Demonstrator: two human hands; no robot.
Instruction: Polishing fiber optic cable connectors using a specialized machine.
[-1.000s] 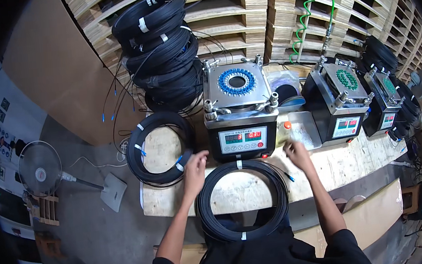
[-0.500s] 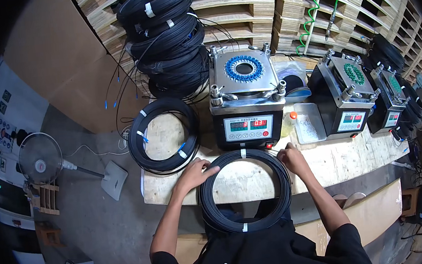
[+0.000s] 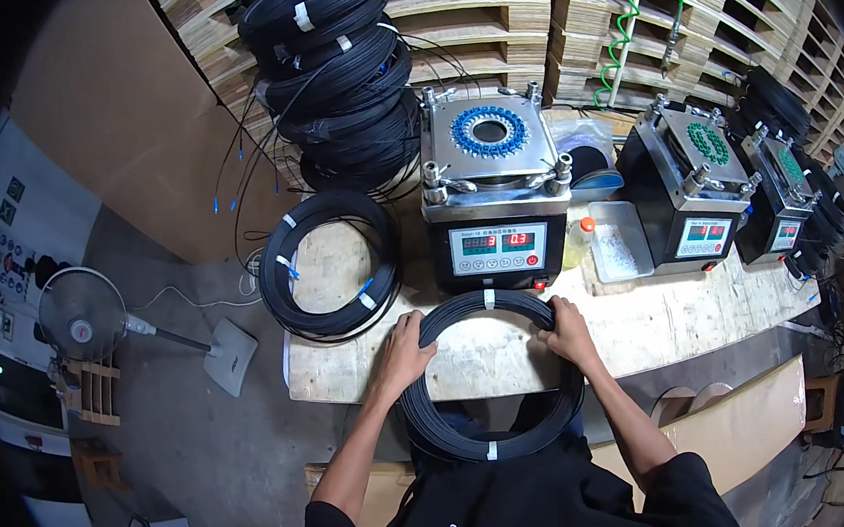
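Observation:
A coil of black cable (image 3: 496,448), bound with white tape, lies partly over the table's front edge and my lap. My left hand (image 3: 408,353) is closed round its upper left side, the thumb on the inner edge. Opposite, my right hand (image 3: 568,332) grips the coil's upper right side. Just behind the coil stands a black and metal polishing machine (image 3: 494,212) with a lit display and a ring of blue connectors (image 3: 488,132) on its top plate. Another black cable coil (image 3: 291,310) with blue-tipped ends lies flat to the left.
A tall stack of black cable coils (image 3: 336,80) rises at the back left. Right of the machine are an orange-capped bottle (image 3: 578,246), a clear tray (image 3: 623,264) and two more machines with green connectors (image 3: 706,143). A floor fan (image 3: 82,311) stands at left.
Both hands have gone from resting loosely at the coil's sides to gripping it. My right hand has moved slightly left and down onto the coil.

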